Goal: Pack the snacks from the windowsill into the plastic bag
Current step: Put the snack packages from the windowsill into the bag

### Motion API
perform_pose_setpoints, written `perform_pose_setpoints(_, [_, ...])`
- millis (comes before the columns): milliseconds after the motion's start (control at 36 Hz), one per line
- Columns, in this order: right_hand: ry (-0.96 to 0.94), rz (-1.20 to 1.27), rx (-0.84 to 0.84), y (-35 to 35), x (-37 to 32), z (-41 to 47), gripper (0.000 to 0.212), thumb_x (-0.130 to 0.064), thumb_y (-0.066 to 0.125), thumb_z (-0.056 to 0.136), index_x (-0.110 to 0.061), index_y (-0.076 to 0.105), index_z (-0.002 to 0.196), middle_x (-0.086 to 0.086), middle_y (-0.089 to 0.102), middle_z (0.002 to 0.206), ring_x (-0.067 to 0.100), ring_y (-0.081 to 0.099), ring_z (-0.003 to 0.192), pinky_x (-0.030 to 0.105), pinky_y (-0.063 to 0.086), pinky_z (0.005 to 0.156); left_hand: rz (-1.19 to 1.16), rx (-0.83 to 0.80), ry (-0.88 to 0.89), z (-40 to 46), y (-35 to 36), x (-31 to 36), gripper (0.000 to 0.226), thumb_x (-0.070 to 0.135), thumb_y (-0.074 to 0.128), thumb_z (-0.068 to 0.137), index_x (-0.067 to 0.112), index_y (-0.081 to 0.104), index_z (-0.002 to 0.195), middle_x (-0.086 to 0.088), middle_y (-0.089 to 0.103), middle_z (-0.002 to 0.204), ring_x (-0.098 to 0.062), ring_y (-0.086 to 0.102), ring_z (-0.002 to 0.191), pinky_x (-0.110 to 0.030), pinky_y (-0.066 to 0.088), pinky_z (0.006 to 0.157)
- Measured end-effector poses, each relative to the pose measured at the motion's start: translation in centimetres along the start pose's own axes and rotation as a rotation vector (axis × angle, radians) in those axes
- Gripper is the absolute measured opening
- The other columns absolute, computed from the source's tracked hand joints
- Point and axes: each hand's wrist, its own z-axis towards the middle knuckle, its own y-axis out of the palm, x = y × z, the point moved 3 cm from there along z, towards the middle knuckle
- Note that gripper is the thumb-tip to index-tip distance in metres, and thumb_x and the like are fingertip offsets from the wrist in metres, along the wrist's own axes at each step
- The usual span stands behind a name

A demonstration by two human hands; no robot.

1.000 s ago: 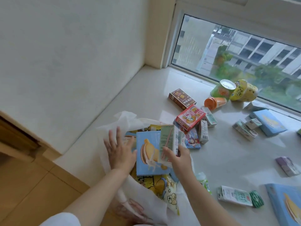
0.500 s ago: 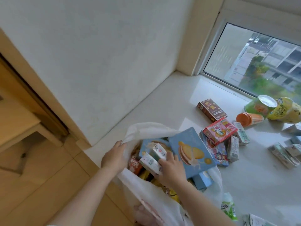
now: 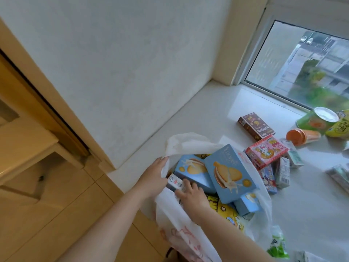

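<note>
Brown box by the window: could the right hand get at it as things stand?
Probably yes. The brown box lies alone on the sill with nothing on it, but the right hand is in the bag pushing a small carton in.

Right hand (image 3: 190, 195): fingers (image 3: 186, 184) cover most of a small white carton (image 3: 174, 183); print unreadable. Plastic bag (image 3: 188, 146) hides its lower contents. At the windowsill's (image 3: 217, 108) window-side edge, yellow pouch (image 3: 340, 127) cut by the frame. Near edge: green packet (image 3: 278, 246) blurred, partly cropped.
</note>
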Motion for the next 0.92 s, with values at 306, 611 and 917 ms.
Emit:
perform_pose_setpoints(306, [0.753,0.446,0.599,-4.0,12.3,-3.4,0.066,-0.046,0.059,0.086,-0.015,0.04,0.14,0.013,0.042,0.14,0.034,0.042,0.125,0.045,0.036,0.101,0.452,0.103,-0.106,2.1,1.2,2.3,0.068,0.02,0.045,0.092,0.033,0.012,0.15,0.0,0.017,0.151,-0.029,0.057,0.103,-0.032,0.047,0.077])
perform_pose_setpoints(611, [0.486,0.522,0.21,-0.1,7.0,-1.2,0.063,-0.055,0.032,0.095,-0.025,0.018,0.149,0.007,0.04,0.14,0.028,0.039,0.125,0.037,0.043,0.091,0.573,0.102,-0.094,3.1,2.5,2.3,0.07,0.015,0.042,0.09,0.031,0.011,0.151,0.005,0.016,0.154,-0.027,0.054,0.105,-0.031,0.044,0.074])
perform_pose_setpoints(917, [0.491,0.468,0.396,-0.7,11.3,-4.8,0.038,-0.033,0.041,0.097,-0.019,0.049,0.132,0.002,0.052,0.123,0.021,0.043,0.117,0.031,0.037,0.094,0.88,0.263,0.244,2.8,6.0,7.8,0.05,0.03,0.049,0.087,0.033,0.043,0.136,-0.003,-0.002,0.158,-0.03,-0.012,0.144,-0.054,-0.014,0.11])
